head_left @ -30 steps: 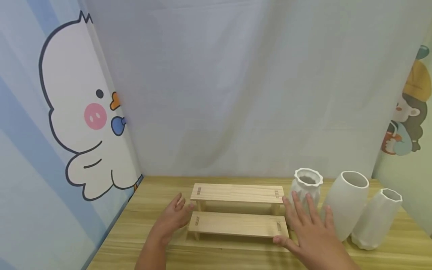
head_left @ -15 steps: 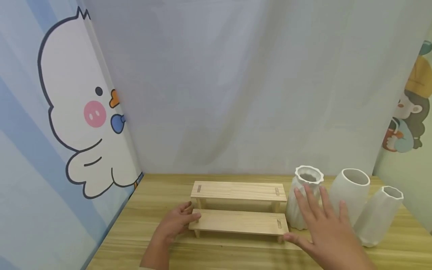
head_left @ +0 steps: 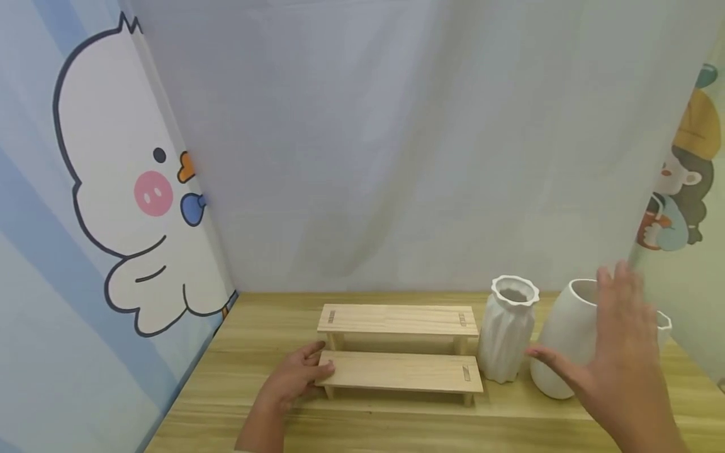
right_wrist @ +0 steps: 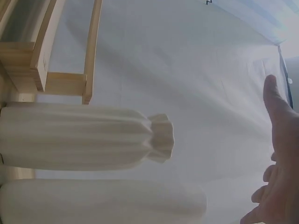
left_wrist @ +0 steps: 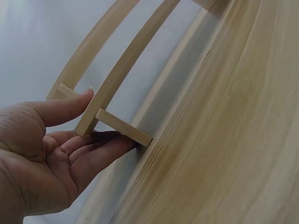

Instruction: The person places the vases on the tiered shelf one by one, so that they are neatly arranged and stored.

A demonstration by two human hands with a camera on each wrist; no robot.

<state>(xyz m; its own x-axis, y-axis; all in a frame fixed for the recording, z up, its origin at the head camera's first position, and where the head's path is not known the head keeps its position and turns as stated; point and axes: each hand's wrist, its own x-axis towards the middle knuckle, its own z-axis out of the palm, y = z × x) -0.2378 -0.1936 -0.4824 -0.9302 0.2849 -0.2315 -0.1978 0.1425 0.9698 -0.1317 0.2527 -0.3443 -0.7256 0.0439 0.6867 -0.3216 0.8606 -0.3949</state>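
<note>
In the head view my left hand (head_left: pixel 291 377) holds the left end of the lower front board of a two-step wooden display stand (head_left: pixel 402 372). The left wrist view shows the thumb on top of the board (left_wrist: pixel 122 74) and the fingers beneath it, by a short leg (left_wrist: pixel 124 127). My right hand (head_left: pixel 620 365), blurred, is raised with fingers extended and holds nothing. It partly hides a large smooth white vase (head_left: pixel 566 340) and most of a narrower white vase (head_left: pixel 663 327). A pleated white vase (head_left: pixel 506 336) with a wavy rim stands right of the stand.
All of this stands on a wood-grain tabletop (head_left: pixel 272 321). A pale grey curtain (head_left: pixel 385 151) hangs behind it. Cartoon-printed cloth (head_left: pixel 113 157) borders the left side, and another printed panel (head_left: pixel 693 176) the right.
My left hand has moved right and taken hold of the front board's end. My right hand has moved right and up, away from the pleated vase, uncovering it.
</note>
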